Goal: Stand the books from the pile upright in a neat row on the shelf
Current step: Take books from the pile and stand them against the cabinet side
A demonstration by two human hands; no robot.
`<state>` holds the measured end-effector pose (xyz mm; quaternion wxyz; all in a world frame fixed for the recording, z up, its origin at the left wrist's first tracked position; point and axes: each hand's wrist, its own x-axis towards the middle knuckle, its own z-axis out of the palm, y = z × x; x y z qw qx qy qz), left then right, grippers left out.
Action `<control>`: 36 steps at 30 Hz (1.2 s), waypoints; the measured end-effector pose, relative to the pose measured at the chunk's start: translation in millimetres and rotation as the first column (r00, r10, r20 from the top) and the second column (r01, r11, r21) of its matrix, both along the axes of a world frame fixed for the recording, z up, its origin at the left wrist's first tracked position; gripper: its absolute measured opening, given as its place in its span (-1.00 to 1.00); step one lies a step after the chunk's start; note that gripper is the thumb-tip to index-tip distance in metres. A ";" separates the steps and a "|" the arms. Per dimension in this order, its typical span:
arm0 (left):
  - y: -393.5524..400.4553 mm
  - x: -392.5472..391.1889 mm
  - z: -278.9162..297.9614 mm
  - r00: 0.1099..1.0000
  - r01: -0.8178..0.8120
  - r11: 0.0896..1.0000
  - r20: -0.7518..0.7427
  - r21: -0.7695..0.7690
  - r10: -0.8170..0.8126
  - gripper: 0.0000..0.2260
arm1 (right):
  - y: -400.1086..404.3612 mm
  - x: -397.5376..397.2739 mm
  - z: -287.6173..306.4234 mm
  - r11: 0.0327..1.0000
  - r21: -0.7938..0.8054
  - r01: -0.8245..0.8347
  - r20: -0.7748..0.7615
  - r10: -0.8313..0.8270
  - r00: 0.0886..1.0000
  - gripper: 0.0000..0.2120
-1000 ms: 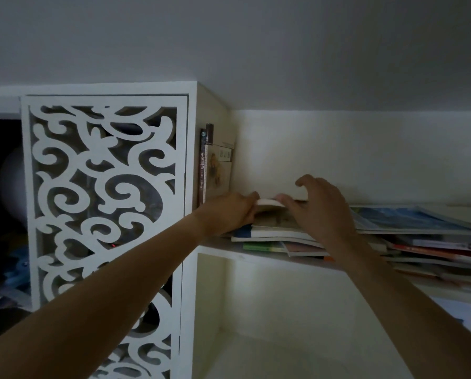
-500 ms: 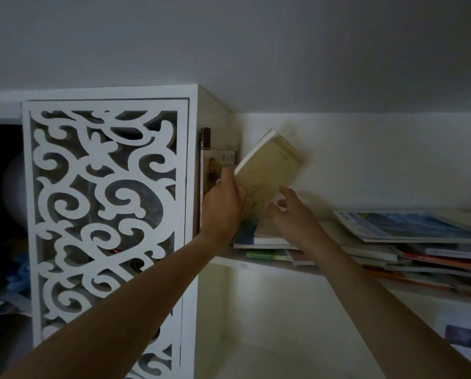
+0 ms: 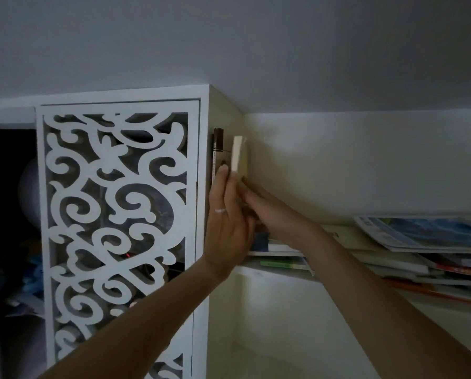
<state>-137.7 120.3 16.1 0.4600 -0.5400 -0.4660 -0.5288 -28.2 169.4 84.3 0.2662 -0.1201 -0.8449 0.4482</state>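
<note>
Flat left hand [image 3: 228, 222] and right hand [image 3: 269, 212] press a cream paperback book [image 3: 237, 155] upright beside a dark brown-spined book [image 3: 218, 154]. It likely needs squaring before the next leaves the sprawling flat pile of books [image 3: 409, 250].

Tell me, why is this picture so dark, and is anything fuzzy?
Head view: the room light is dim, so the cream book, both hands and the pile of books look grey and grainy; the left opening behind the white lattice panel is nearly black; the forearms near the bottom edge look soft.
</note>
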 end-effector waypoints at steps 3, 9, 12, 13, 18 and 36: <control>3.4 -10.0 0.1 0.984 -0.170 0.985 -0.059 -0.015 0.169 -0.17 | -5.7 -20.2 -0.5 0.992 0.116 0.048 0.081 -0.058 0.995 -0.31; 13.1 -12.1 6.8 0.936 -0.340 0.940 -0.105 -0.025 0.336 -0.31 | 14.7 -12.9 -7.8 0.929 0.340 0.148 0.214 -0.229 0.950 -0.44; 16.1 -14.9 5.8 0.924 -0.370 0.928 -0.123 -0.046 0.362 -0.37 | 16.3 12.3 -0.6 0.836 0.525 0.161 0.295 -0.356 0.886 -0.61; 17.4 -16.6 5.3 0.920 -0.378 0.924 -0.129 -0.051 0.370 -0.40 | 15.3 24.5 4.9 0.810 0.566 0.150 0.299 -0.372 0.879 -0.62; 16.0 -16.8 6.2 0.928 -0.356 0.929 -0.152 -0.097 0.340 -0.37 | 20.3 98.2 28.5 0.706 0.708 -0.014 0.510 -0.497 0.702 -0.43; 4.2 -5.0 7.6 0.967 -0.230 0.972 -0.127 -0.056 0.222 -0.51 | 30.1 155.5 23.1 0.531 0.847 0.017 0.367 -0.608 0.704 -0.42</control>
